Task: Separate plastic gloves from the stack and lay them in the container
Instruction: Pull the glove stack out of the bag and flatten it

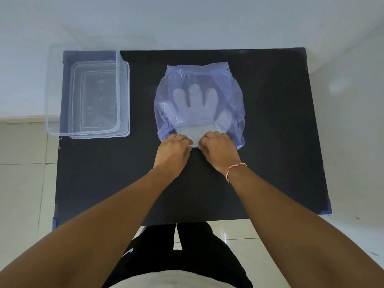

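We see a thin, crinkled, blue-tinted plastic bag (199, 84) lying flat mid-way across the matte black tabletop (270, 142). Through its film shows the stack of translucent gloves (195, 109), fingers spread and pointing away; how many there are we cannot tell. Our left hand (173, 151) and right hand (220, 151) each close a pinching grip on the stack's cuff edge at the bag's near opening, fingertips hidden beneath the knuckles. The clear, rigid rectangular container (87, 94) stands well apart at the far left corner.
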